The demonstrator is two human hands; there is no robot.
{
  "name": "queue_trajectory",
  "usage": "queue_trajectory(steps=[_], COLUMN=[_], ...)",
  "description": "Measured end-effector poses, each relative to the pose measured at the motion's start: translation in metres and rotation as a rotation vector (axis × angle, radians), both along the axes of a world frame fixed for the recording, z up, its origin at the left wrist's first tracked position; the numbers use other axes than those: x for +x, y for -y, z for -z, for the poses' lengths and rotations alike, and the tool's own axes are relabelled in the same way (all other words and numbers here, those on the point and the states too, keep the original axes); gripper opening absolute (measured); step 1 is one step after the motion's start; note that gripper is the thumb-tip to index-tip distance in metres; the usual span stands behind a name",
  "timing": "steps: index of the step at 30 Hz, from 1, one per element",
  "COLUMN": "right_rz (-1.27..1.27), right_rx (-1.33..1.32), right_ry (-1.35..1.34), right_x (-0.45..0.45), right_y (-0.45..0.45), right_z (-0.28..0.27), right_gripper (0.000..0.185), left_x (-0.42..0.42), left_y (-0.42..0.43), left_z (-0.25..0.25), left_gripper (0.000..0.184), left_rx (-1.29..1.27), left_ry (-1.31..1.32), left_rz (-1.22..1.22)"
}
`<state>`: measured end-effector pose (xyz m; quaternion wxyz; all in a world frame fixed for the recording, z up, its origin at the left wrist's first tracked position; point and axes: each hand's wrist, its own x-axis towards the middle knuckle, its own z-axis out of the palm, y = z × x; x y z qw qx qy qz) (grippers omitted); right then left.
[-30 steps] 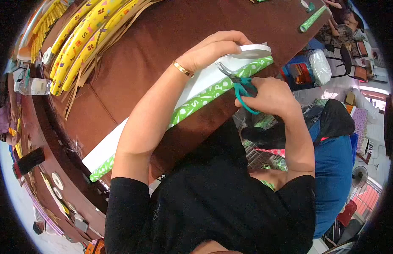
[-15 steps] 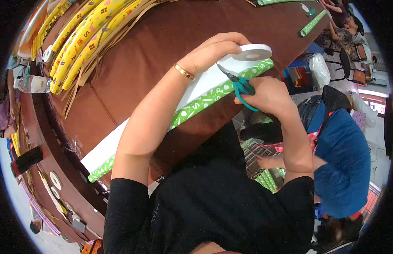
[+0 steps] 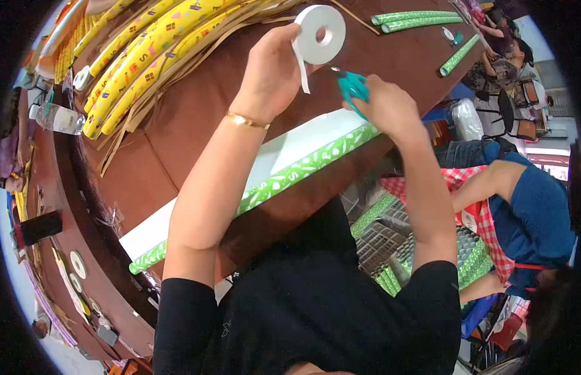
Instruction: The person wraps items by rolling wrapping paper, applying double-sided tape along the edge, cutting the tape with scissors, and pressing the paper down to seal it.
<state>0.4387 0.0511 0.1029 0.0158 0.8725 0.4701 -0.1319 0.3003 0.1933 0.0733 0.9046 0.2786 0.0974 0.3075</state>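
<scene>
A white tape roll (image 3: 309, 39) is gripped at its edge by my left hand (image 3: 270, 72), raised above the brown cloth, and a short strip of tape hangs from it. My right hand (image 3: 390, 107) is closed round teal-handled scissors (image 3: 352, 89), whose blades point at the roll and lie just beside it. Below both hands, a sheet (image 3: 290, 164), white inside and green-patterned along its rolled front edge, lies slantwise on the table. My left forearm covers part of it.
Yellow patterned rolls (image 3: 159, 47) and brown strips fill the upper left, beside a plastic bottle (image 3: 58, 119). Green rolls (image 3: 422, 20) lie at the back right. A person in a blue top (image 3: 534, 212) bends near crates (image 3: 381, 240) at the right.
My left hand has lifted the tape roll up and away from the sheet, turning its face toward me. The scissors have moved up and slightly left. The nearby person has shifted by the crates.
</scene>
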Motion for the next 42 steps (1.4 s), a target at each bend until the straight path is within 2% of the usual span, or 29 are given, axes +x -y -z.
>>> queue_trajectory(steps=[3,5,7,9,11,12,13,15,16,17,19,20,21,22,23,26,27,29,31,35,42], right_rz=[-0.089,-0.171,-0.064,-0.117,-0.214,-0.230,-0.224,-0.515,-0.312,-0.293,-0.095,-0.093,-0.214,-0.337,-0.396,-0.438,-0.396,-0.453,-0.379,-0.276,-0.256], right_rx=[0.118,0.248,0.117,0.192,0.231,0.251,0.250,0.401,0.418,0.491,0.528,0.523,0.563,0.601,0.507,0.263,0.258,0.306,0.250,0.121,0.218], right_ry=[0.026,0.074,-0.039,-0.051,-0.310,-0.296,-0.298,-0.418,-0.553,-0.541,-1.019,-1.018,-1.183,-1.346,-1.233,-0.881,-0.945,-0.960,-0.966,-0.945,-0.935], right_x=[-0.001,-0.008,-0.024,-0.034,-0.038,-0.034,-0.027,-0.011,-0.011,-0.004,-0.006,-0.001,0.004,0.006,0.007,-0.004,0.004,0.008,0.012,0.019,0.028], right_y=[-0.043,-0.072,-0.098,-0.104,-0.102,-0.105,-0.105,-0.100,-0.099,-0.089,-0.060,-0.049,-0.038,-0.028,-0.013,0.023,0.034,0.056,0.075,0.100,0.117], right_z=[0.033,0.064,0.074,0.081,0.072,0.082,0.081,0.074,0.070,0.064,0.026,0.024,0.024,0.019,0.012,-0.015,-0.005,-0.005,-0.001,0.004,0.023], right_gripper=[0.049,0.054,0.065,0.065,0.059,0.047,0.047,0.039,0.034,0.030,0.029,0.029,0.031,0.033,0.035,0.035,0.036,0.038,0.040,0.043,0.039], left_x=[-0.019,-0.034,-0.048,-0.061,-0.073,-0.076,-0.080,-0.087,-0.088,-0.089,-0.091,-0.090,-0.089,-0.086,-0.081,-0.064,-0.057,-0.052,-0.046,-0.032,-0.007], left_y=[0.006,0.000,-0.004,0.005,0.014,0.024,0.027,0.031,0.034,0.037,0.041,0.045,0.049,0.054,0.059,0.072,0.080,0.092,0.098,0.109,0.104], left_z=[-0.019,-0.011,-0.011,-0.014,-0.013,-0.021,-0.018,-0.010,-0.009,-0.008,-0.008,-0.011,-0.017,-0.023,-0.026,-0.008,-0.001,0.003,0.009,0.020,0.030], left_gripper=[0.031,0.031,0.031,0.029,0.029,0.030,0.030,0.030,0.029,0.029,0.029,0.028,0.028,0.027,0.026,0.026,0.027,0.027,0.024,0.025,0.030], left_rx=[-0.029,0.005,0.044,0.036,0.034,0.040,0.039,0.064,0.082,0.078,0.204,0.302,0.297,0.430,0.565,1.023,1.159,1.172,1.324,1.324,1.328], left_ry=[-0.022,0.008,0.072,0.043,-0.095,-0.160,-0.162,-0.238,-0.276,-0.274,-0.448,-0.497,-0.498,-0.570,-0.639,-0.575,-0.525,-0.477,-0.434,-0.392,-0.333], left_rz=[-0.022,-0.013,0.112,0.071,0.046,-0.004,0.002,0.010,0.019,0.024,0.039,0.039,0.041,0.070,0.098,0.013,-0.044,-0.022,0.119,0.226,0.407])
